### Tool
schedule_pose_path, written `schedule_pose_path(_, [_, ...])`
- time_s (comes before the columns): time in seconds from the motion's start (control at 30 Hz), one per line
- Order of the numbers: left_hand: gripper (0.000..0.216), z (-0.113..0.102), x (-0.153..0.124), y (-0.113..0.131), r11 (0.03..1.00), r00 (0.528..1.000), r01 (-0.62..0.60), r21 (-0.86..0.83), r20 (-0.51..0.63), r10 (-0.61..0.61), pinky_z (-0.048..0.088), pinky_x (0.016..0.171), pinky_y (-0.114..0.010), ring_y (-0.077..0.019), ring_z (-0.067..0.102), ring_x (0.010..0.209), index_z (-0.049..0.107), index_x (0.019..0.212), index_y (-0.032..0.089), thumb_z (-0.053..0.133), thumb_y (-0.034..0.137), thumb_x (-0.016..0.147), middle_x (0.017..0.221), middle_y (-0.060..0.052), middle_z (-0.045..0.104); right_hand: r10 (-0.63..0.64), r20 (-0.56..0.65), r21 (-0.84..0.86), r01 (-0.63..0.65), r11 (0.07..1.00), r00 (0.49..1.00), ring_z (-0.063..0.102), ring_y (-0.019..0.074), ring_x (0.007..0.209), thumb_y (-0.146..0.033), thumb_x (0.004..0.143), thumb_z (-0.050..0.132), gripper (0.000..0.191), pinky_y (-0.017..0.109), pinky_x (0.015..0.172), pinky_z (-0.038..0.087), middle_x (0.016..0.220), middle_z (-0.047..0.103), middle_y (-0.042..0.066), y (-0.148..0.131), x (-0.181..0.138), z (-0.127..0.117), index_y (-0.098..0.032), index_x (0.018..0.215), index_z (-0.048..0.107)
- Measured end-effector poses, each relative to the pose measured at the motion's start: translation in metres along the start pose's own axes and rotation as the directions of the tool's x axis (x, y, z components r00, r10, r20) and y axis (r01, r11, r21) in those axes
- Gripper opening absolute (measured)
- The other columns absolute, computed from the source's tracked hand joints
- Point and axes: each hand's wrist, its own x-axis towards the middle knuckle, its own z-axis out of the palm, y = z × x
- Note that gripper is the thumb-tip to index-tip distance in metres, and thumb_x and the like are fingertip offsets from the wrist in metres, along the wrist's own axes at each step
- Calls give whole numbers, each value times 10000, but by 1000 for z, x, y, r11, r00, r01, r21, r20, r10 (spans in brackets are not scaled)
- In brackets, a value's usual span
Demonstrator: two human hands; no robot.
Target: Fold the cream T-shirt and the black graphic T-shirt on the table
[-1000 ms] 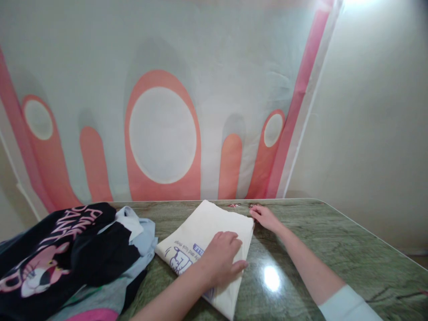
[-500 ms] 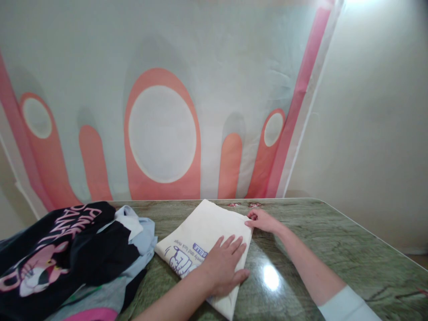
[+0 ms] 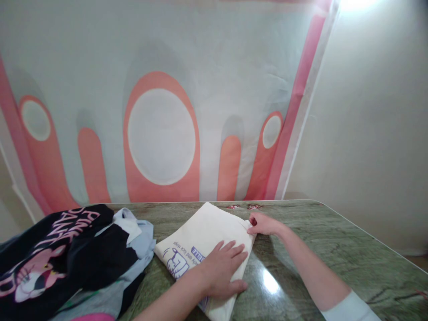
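A cream garment (image 3: 214, 225) with a purple cartoon and lettering lies folded flat on the table; its exact kind is hidden by the folding. My left hand (image 3: 224, 269) rests on top of it, palm down, fingers spread, covering part of the print. At the garment's right corner, my right hand (image 3: 262, 224) pinches the fabric between thumb and curled fingers. The cloth is bunched slightly at that corner.
To the left lies a heap of clothes, with a black garment (image 3: 90, 249) bearing a pink cartoon, a light blue garment (image 3: 145, 240) and a grey one (image 3: 103, 298). The green marbled table (image 3: 334, 249) meets a patterned wall panel (image 3: 207, 89) behind.
My right hand has moved slightly right and toward me, pulling the pinched corner outward so that it bunches. My left hand stays pressed on the garment.
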Motion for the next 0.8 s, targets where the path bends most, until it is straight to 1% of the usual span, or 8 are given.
schedule_pose_path(0.2, [582,-2,1,-3,1000,1000,11,-14,26,-11,149,1045,-442,-259,181,1307,273,1357,235,216,561,878,1435,-57,228,-32,-10,-46,31,998,999,461,96,550,-206,642,610,173,199,488,319,624,547,-39,2,0,0,-164,793,537])
schedule_pose_path(0.3, [561,-6,-3,-20,989,990,143,34,3,-143,150,1039,-445,-255,180,1307,279,1353,239,196,540,888,1439,-62,215,-21,-59,-69,17,997,998,481,104,553,-173,692,555,132,205,506,333,625,558,-25,8,1,-2,-158,823,544])
schedule_pose_path(0.37, [578,-8,-10,-39,946,949,314,79,-27,-313,123,1035,-474,-270,147,1314,272,1359,232,211,549,879,1444,-73,191,-9,-122,-90,-2,996,992,507,120,592,-164,709,539,106,220,547,351,655,577,-6,12,2,-3,-161,813,555])
schedule_pose_path(0.47, [631,-7,-21,-70,841,847,531,104,-58,-528,98,1020,-517,-295,103,1319,243,1372,223,208,588,858,1454,-95,138,7,-231,-106,-32,994,973,544,150,696,-188,740,525,103,251,637,377,762,611,27,17,3,-2,-173,830,574])
schedule_pose_path(0.53, [656,-4,-27,-85,817,821,571,81,-77,-566,106,1013,-522,-294,80,1322,204,1383,225,172,609,852,1459,-99,104,19,-289,-106,-52,993,957,555,165,753,-210,762,512,120,267,685,385,820,617,44,20,5,2,-176,854,581])
schedule_pose_path(0.67, [640,2,-29,-95,821,818,569,46,-132,-559,129,1017,-487,-278,101,1321,220,1375,228,181,601,855,1458,-95,125,47,-384,-108,-95,990,922,553,182,839,-224,762,523,189,290,756,384,921,586,72,23,8,10,-170,935,577])
schedule_pose_path(0.73, [599,1,-28,-96,799,788,601,25,-188,-587,189,1010,-436,-264,202,1298,287,1345,197,232,553,867,1431,-114,218,57,-430,-108,-114,988,901,544,186,880,-241,759,534,253,294,773,381,989,552,85,25,9,12,-169,1000,552])
schedule_pose_path(0.8, [514,-3,-27,-98,754,727,657,-3,-264,-634,280,969,-364,-238,353,1223,379,1280,151,306,456,873,1343,-140,374,63,-474,-111,-130,985,878,540,187,888,-275,751,547,272,291,763,384,1007,534,86,28,8,13,-173,1004,538])
